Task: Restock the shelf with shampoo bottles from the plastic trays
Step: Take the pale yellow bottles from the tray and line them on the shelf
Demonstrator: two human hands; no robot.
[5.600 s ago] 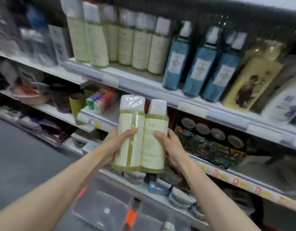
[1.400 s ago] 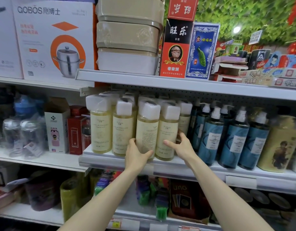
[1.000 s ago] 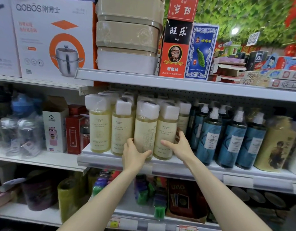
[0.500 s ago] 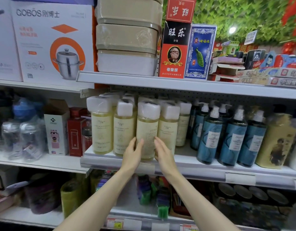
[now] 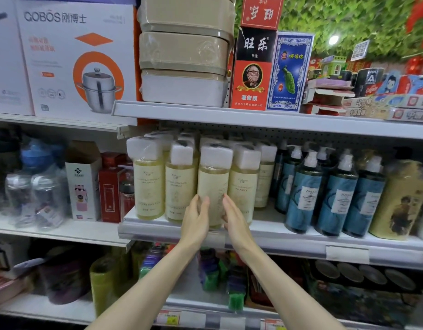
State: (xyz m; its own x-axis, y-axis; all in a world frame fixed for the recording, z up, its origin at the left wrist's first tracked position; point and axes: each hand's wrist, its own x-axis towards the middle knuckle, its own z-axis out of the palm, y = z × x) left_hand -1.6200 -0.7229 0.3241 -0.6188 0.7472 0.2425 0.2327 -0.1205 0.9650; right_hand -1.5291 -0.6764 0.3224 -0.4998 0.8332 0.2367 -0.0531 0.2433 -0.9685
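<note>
Step in hand: squaring up a placed btl, not fetching. The shampoo bottle [image 5: 213, 186] stands upright in the front row of the pale-yellow ones, with the shelf [image 5: 301, 236] under it and the front lip just below its base. Your left hand [image 5: 195, 221] lies flat on the btl's left side and your right hand [image 5: 232, 219] on its right. Fingers on both are straight and close together, pressing, not curled round it. Blue pump bottles [image 5: 303, 194] stand well to the right of the btl.

Next, prob.: nudge it flush w/ its neighbours, let go, then go back down for more. Trays aren't in view, so can't tell how much stock is left.

Vs earlier: 5.6 s ago you held two btls, one per hand, below this level. 1.4 s ago your hands were on two adjacent btls; since then the right hand has come in to the left, so both now flank one btl.
</note>
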